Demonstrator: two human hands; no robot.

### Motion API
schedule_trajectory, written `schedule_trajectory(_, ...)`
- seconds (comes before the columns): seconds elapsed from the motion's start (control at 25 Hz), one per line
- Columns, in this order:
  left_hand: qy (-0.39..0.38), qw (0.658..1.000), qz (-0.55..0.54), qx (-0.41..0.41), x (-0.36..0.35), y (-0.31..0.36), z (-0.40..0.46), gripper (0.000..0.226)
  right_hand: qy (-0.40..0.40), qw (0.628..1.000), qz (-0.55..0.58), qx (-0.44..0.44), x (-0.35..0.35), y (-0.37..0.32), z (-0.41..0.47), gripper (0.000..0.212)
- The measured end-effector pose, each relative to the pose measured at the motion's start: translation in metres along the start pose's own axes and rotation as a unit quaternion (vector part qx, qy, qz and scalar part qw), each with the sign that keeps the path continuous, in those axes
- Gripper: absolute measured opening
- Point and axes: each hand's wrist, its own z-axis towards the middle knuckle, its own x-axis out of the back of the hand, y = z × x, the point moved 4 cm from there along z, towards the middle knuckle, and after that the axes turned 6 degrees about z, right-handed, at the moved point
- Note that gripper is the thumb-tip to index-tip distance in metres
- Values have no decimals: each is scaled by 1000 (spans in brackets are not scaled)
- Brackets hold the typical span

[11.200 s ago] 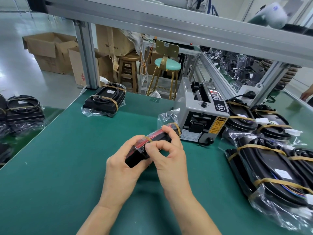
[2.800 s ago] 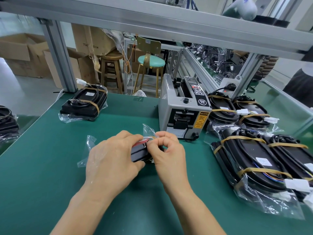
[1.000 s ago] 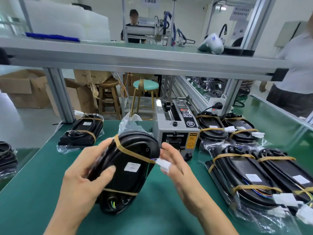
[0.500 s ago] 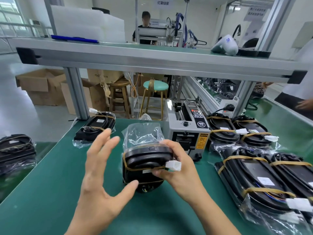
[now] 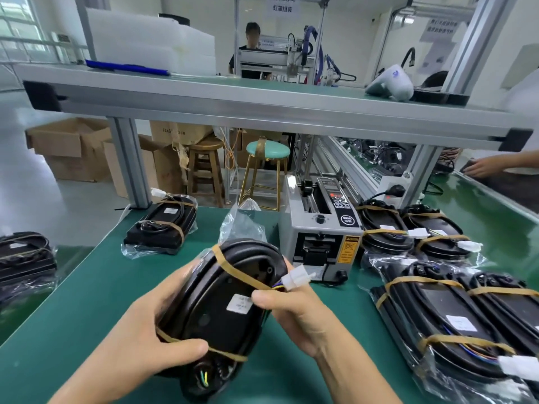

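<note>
A worker's two hands hold a glossy black oval plastic housing [image 5: 221, 298] at the lower centre of the frame, lifted above a matte green tabletop [image 5: 87, 287]. The left hand [image 5: 151, 339] grips its near left side, fingers curled under the rim and the thumb laid across a flat tan rubber band [image 5: 239, 274]. The right hand [image 5: 294, 313] pinches the right edge beside a small white label [image 5: 239, 303], with a blocky white plastic connector [image 5: 296, 279] on coloured wires jutting above its fingers. A crumpled clear plastic bag [image 5: 243, 225] rises behind the housing's far end. Just beyond, at centre right, stands a boxy grey metal tape dispenser [image 5: 318, 234] bearing a yellow warning sticker. Similar banded housings in crinkled clear bags [image 5: 437, 310] crowd the right of the frame, and another bagged one [image 5: 163, 225] lies at centre left. A brushed aluminium shelf [image 5: 262, 103] spans the upper frame. Behind it are a round mint-cushioned stool [image 5: 267, 150] on slim gold legs, a wooden stool [image 5: 204, 164] and open cardboard boxes [image 5: 67, 150].
</note>
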Motion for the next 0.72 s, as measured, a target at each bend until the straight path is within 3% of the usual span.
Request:
schedule_trajectory(0.12,-52,991,-119,14,-3,-9,-3,99,-49,998,-29,-41,-3,-8,4,52)
schedule_trajectory(0.24,-71,979,-178,69,-9,-24,-2,87,-7,998,-57,33,-4,-15,13,56)
schedule_trajectory(0.4,-12,974,-137,181,-12,-47,0,40,65,989,-78,107,-5,-13,21,54)
schedule_trajectory(0.56,121,949,-205,207,-12,-54,10,35,128,974,-145,118,-6,-9,41,43)
schedule_trajectory(0.64,176,930,-242,212,-13,-55,24,28,159,966,-191,73,0,0,46,62)
schedule_trajectory(0.72,235,907,-255,239,-7,-63,41,17,175,966,-186,-29,5,20,42,94)
